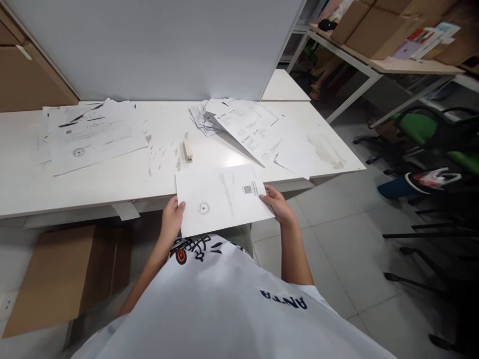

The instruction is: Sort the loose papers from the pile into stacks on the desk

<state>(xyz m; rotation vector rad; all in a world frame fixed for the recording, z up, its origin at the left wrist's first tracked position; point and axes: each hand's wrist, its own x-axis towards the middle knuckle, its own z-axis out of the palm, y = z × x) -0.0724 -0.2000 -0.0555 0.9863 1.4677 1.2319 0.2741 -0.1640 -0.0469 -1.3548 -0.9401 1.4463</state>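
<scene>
I hold a white printed sheet (220,199) with a round stamp and a QR code, over the front edge of the white table (112,184). My left hand (172,219) grips its left edge, thumb on top. My right hand (276,203) grips its right edge near the QR code. A small beige stapler (187,149) lies on the table just beyond the sheet. To the right of the stapler spreads a fanned pile of printed papers (254,132). Another loose pile of papers (88,134) lies at the table's left.
A white partition (157,50) stands behind the table. A cardboard box (56,274) leans under the table at left. At right are green office chairs (430,129), a second table with cardboard boxes (374,30), and tiled floor.
</scene>
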